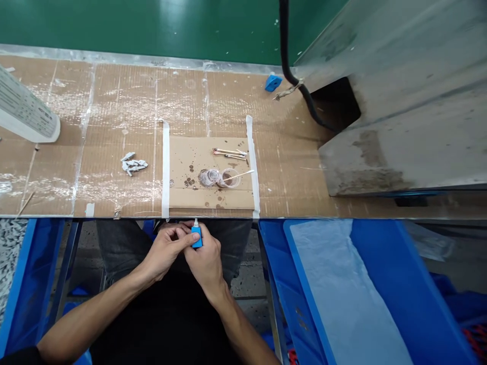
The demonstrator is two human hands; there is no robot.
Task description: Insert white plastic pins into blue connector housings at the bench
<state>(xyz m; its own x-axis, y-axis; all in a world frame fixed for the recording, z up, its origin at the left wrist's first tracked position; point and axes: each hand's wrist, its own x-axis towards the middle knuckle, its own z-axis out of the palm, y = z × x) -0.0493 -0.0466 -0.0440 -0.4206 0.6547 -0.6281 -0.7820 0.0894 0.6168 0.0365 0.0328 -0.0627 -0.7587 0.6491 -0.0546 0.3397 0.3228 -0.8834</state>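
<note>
Just beyond the bench's near edge, over my lap, my right hand (205,256) is closed around a small blue block (196,237). A small pale piece (196,222) sticks up from the top of that block. My left hand (166,248) is closed too, its thumb tip lying on the block's face. Its other fingers are partly hidden behind. In front of the hands, a cardboard sheet (182,197) bears two small clear cups, one round (209,177) and one with dark liquid (233,180). A cotton swab (245,173) rests across the second cup.
Several used swabs (230,152) lie behind the cups. Small grey parts (134,164) are piled to the left, near a white bottle (28,109). Another blue block (273,82) sits at the back. A metal housing (399,111) and black cable (285,45) stand right; blue bins (380,253) flank me.
</note>
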